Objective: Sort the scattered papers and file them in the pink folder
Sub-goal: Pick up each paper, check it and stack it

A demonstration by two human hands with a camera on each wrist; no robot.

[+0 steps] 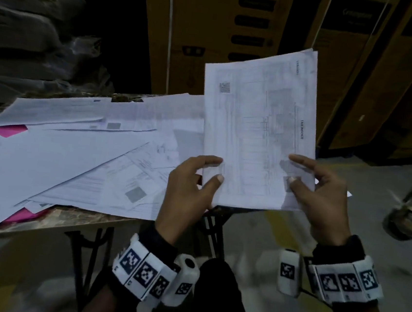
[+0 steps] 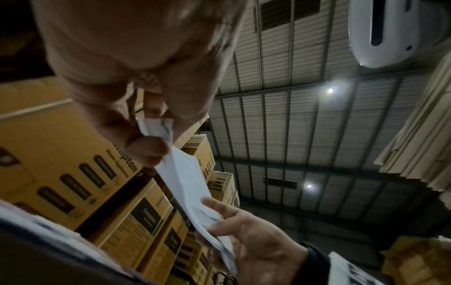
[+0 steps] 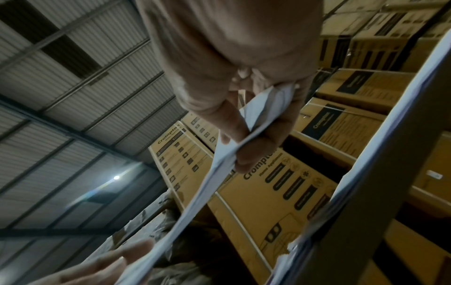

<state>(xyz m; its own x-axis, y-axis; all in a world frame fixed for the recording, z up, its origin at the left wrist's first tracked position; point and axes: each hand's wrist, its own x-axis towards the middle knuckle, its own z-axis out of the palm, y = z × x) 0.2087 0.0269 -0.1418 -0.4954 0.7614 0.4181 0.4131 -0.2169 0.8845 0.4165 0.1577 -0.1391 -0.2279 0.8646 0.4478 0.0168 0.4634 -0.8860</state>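
Two hands pinch a thin sheaf of white printed sheets (image 1: 258, 136) by its lower edge: left hand (image 1: 188, 189) at one corner, right hand (image 1: 322, 196) at the other. "TAX INVOICE" reads along the side above the right thumb. Left of the grip, loose papers (image 1: 72, 157) cover the pink folder (image 1: 1, 131) on a mottled table (image 1: 71, 220). Beyond stand yellow "Crompton" cartons (image 1: 213, 29).

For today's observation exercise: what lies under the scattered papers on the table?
Under the scattered papers a pink folder shows at two spots: far left and near the front edge. The brown table shows along the front. The rest of the folder is covered.
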